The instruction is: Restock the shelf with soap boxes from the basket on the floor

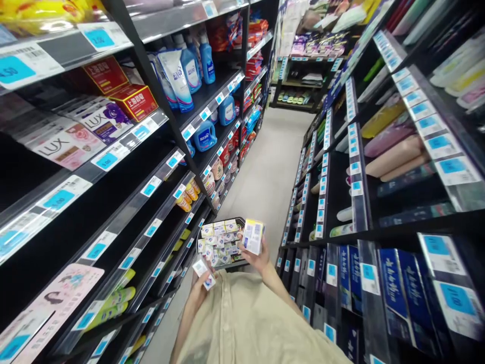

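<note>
My left hand (197,290) is closed around a small white soap box (203,272) with blue print, low in front of my body. My right hand (260,259) grips a white and yellow soap box (253,236) from below and behind; whether it is one box or a stacked pair, I cannot tell. Between and just beyond my hands is a black-rimmed basket (243,221), filled with rows of similar white and yellow boxes (220,228). Both held boxes are near its close edge, and my right hand hides part of its right side.
On the left shelves stand LUX soap packs (71,141), red boxes (134,101), blue detergent bottles (190,71) and orange tubs (185,199). The right shelf (386,227) carries packets and dark blue boxes (396,283). A pale floor aisle (273,151) runs ahead to a far display.
</note>
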The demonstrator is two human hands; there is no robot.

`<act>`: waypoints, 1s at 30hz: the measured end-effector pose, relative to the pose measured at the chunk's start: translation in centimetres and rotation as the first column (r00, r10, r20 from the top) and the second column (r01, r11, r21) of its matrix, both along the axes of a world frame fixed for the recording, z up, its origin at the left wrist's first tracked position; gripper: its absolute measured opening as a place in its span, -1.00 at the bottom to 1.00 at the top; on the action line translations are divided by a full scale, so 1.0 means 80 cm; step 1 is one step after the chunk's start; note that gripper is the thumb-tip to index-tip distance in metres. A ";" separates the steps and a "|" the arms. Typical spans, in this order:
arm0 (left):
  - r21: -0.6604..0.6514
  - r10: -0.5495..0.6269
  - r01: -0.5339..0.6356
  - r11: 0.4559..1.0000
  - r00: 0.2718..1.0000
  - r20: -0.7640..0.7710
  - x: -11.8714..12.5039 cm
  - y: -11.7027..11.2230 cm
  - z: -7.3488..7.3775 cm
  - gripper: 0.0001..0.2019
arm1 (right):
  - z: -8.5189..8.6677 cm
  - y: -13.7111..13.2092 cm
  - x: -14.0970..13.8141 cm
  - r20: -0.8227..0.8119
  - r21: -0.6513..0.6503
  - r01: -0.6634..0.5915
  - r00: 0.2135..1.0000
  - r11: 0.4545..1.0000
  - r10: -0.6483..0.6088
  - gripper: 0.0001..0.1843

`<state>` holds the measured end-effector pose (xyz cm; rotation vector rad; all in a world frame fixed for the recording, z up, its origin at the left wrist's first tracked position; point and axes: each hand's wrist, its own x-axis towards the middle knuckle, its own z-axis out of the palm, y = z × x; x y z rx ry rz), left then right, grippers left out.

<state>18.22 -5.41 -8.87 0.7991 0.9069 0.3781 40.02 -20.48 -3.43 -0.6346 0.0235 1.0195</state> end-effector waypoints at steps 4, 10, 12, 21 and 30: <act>0.001 0.048 -0.049 0.999 0.995 0.082 0.041 0.012 0.025 -0.37 | 0.005 0.008 0.006 0.120 -0.066 -0.068 0.990 0.995 0.076 -0.02; -0.184 0.107 -0.075 0.980 0.979 0.171 0.094 0.015 0.067 -0.23 | 0.020 0.014 0.004 0.176 -0.233 -0.075 0.977 0.970 0.118 -0.12; -0.196 0.124 -0.096 0.976 0.983 0.137 0.100 0.007 0.075 -0.25 | 0.021 0.014 0.002 0.242 -0.278 0.059 0.970 0.959 0.011 -0.19; -0.123 0.082 -0.075 0.990 0.995 0.054 0.094 -0.015 0.090 -0.22 | 0.019 0.003 0.006 0.485 -0.420 0.314 0.871 0.852 -0.082 -0.40; -0.120 0.019 -0.016 0.993 1.000 0.024 0.068 -0.004 0.091 -0.25 | 0.008 0.007 -0.003 0.425 -0.406 0.261 0.902 0.876 -0.072 -0.29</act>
